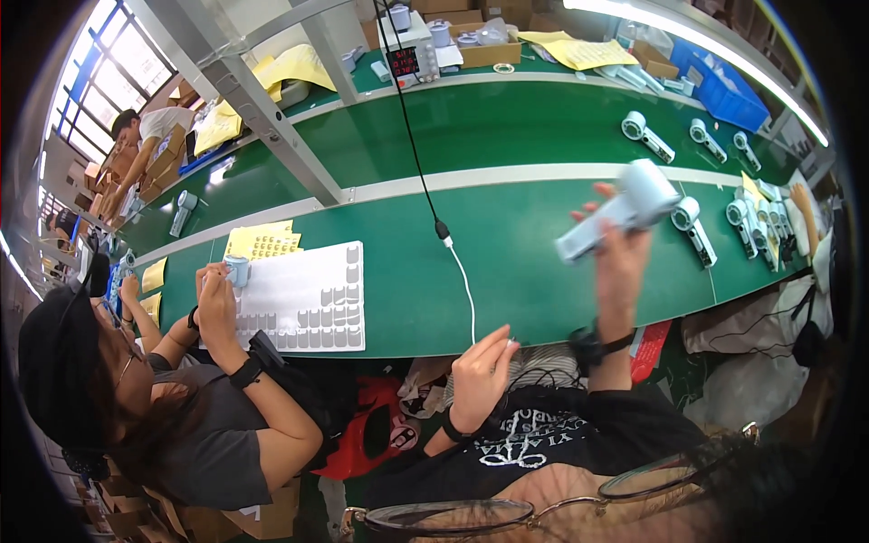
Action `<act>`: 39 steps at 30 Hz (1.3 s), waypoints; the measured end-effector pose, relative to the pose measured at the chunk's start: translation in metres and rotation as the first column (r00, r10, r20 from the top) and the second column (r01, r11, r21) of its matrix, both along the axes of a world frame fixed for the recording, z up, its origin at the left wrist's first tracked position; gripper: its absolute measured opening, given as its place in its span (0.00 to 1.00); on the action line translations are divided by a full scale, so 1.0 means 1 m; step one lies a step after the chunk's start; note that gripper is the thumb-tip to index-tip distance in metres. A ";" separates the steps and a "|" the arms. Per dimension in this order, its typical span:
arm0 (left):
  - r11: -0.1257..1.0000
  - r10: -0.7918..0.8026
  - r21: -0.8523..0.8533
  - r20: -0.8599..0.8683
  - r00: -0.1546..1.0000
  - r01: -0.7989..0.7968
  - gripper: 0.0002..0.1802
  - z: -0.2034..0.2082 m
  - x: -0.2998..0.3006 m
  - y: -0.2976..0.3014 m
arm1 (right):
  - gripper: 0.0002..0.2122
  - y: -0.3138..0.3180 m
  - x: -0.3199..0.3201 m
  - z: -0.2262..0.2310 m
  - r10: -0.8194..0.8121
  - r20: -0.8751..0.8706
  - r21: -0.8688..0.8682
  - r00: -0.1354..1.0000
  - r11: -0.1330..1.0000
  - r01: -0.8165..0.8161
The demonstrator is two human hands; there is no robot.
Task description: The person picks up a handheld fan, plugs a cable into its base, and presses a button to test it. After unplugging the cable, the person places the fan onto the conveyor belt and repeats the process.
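At the far right, an open blue bin stands tilted, with whitish, see-through plastic in it; what else it holds is too small to tell. At the far middle, a low cardboard box contains a pale round part and a crumpled clear bag. At the far left, a person in a light top leans over an open carton whose contents cannot be made out.

The handheld fan is pale blue, with a thick, rounded head and a straight, flattish handle; motion blur hides its finer details. It is raised above the right part of the green table, head toward the far right, handle slanting to the near left. The right hand grips it from below, fingers partly spread behind it. The left hand, lower and nearer, has its thumb and fingers pinched together at the near end of a white cable, which joins a black cord hanging from above.

One similar fan lies just right of the raised one, and a cluster of fans lies farther right. On the left, a co-worker's hands hold a pale blue part over a white sheet of grey stickers.
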State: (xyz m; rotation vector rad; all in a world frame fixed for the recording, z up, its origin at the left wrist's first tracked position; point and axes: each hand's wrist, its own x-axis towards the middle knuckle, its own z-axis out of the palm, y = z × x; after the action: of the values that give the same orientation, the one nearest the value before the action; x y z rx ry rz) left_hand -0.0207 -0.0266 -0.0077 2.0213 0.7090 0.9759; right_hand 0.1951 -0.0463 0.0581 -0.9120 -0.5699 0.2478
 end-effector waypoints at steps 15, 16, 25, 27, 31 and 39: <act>0.997 0.029 -0.075 0.026 0.999 -0.027 0.06 -0.006 0.010 0.031 | 0.43 0.081 0.167 -0.047 0.453 0.640 -0.732 0.621 0.606 0.311; 0.997 0.029 -0.073 0.020 0.999 -0.027 0.06 -0.005 0.010 0.032 | 0.43 0.097 0.188 -0.056 0.454 0.641 -0.730 0.619 0.609 0.309; 0.989 0.038 -0.143 0.030 0.999 -0.034 0.07 -0.009 0.002 0.040 | 0.36 0.171 0.295 -0.117 0.171 0.814 -0.547 0.556 0.549 0.632; 0.980 0.035 -0.195 0.026 0.999 -0.029 0.08 -0.005 0.001 0.041 | 0.35 0.168 0.298 -0.119 0.149 0.822 -0.536 0.550 0.531 0.657; 0.945 0.039 -0.326 0.044 0.998 -0.023 0.09 -0.003 -0.006 0.043 | 0.33 0.143 0.249 -0.080 0.228 0.808 -0.526 0.543 0.694 0.492; 0.885 -0.013 -0.441 0.297 0.955 0.149 0.11 -0.008 -0.012 0.037 | 0.22 0.048 0.068 -0.003 0.682 0.448 -0.725 0.578 0.656 -0.212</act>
State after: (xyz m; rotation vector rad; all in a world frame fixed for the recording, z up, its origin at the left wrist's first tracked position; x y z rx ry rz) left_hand -0.0326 0.0106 -0.0156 1.4472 0.6191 0.9230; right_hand 0.2633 0.0019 0.0547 -1.4906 -1.5437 0.6245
